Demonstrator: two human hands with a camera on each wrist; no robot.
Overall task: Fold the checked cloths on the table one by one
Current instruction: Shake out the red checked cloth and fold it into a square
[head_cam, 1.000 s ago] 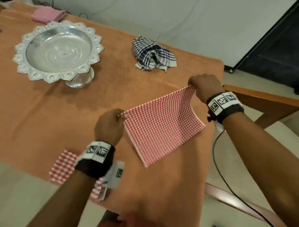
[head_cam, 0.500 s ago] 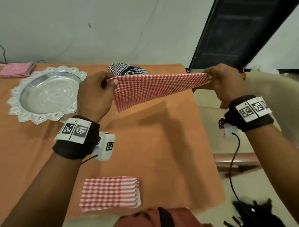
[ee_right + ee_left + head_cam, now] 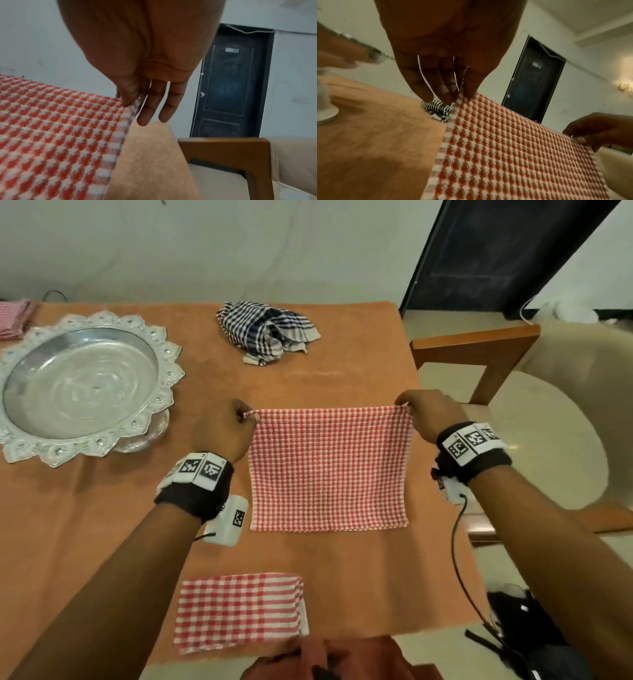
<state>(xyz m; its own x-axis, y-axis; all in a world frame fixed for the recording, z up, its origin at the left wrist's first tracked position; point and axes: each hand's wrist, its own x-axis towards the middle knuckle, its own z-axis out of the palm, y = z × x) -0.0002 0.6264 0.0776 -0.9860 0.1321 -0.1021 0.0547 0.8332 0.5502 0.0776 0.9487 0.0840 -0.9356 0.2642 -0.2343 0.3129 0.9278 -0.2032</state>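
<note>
1. Your left hand pinches the far left corner of the small-check red cloth; in the left wrist view the thumb and fingers are closed tight on that corner
2. Your right hand pinches the far right corner of the same cloth; in the right wrist view the thumb presses the hem against the forefinger while the other fingers hang straight beside it
3. The cloth is stretched flat between your hands as a rectangle over the orange-covered desk, to the right of the silver tray; whether its near edge touches the desk you cannot tell
4. A folded red cloth with larger checks lies on the desk, nearer to you than the silver tray and below the stretched cloth
5. A crumpled blue-and-white checked cloth lies to the right of the tray, by the far desk edge
6. A folded pink cloth sits beyond the tray at the far left
7. A wooden chair stands well to the right of the tray, past the desk edge
</note>
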